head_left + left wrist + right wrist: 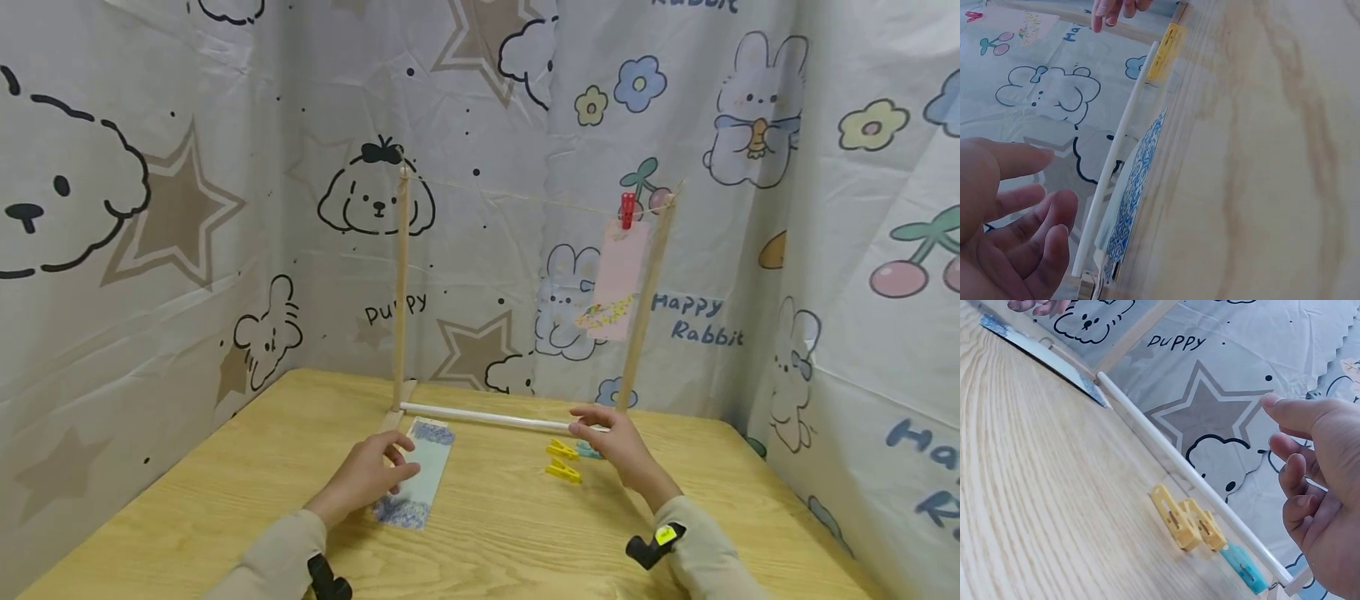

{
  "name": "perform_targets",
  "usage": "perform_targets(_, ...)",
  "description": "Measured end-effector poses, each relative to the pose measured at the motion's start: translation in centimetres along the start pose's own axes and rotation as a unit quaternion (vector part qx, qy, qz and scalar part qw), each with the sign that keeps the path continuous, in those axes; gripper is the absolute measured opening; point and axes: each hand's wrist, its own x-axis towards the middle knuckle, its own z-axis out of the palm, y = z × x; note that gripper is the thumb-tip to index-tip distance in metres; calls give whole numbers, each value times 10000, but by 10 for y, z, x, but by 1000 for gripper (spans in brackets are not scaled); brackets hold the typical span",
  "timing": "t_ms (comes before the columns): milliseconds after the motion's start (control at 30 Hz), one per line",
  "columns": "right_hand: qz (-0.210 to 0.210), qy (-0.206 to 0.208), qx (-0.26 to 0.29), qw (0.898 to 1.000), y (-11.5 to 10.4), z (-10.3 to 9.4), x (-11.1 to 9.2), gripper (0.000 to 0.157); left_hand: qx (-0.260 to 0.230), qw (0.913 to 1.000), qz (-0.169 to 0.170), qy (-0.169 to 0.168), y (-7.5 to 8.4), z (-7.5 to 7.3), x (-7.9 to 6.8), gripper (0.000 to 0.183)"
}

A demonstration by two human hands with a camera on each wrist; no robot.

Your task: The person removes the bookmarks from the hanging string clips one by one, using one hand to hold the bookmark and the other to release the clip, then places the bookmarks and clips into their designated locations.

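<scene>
My left hand point(375, 468) hovers over a pale card with blue patterned ends point(431, 467) lying on the table, its fingers relaxed and holding nothing. On the other side, my right hand point(617, 442) hangs loosely curled and bare near the white rod point(487, 416) of a wooden frame. Two yellow clothespins point(562, 472) and a teal clothespin point(1244, 569) lie just left of that hand. From the string between the posts hangs a pink card point(621, 267) with a yellow floral end, held by red clothespins point(627, 211) near the right post.
The frame's left post point(402, 292) and right post point(647, 308) stand upright toward the back of the wooden table point(495, 533). A thin string point(517, 197) spans their tops. Printed cloth point(480, 125) walls off the back and both sides.
</scene>
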Motion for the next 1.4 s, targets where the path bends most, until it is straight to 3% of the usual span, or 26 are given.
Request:
perform_targets(233, -28, 118, 317, 9994, -5, -8, 0, 40, -213, 9997, 126, -50, 4, 4, 5, 29)
perform_targets(867, -32, 23, 421, 9991, -12, -14, -3, 43, -518, 9976, 458, -19, 13, 7, 10, 25)
perform_targets(1200, -121, -62, 435, 9990, -44, -21, -18, 40, -602, 9970, 459, 143, 19, 7, 17, 19)
perform_targets(1400, 28, 293, 565, 9980, -31, -38, -9, 46, -673, 9965, 470, 154, 24, 9, 21, 20)
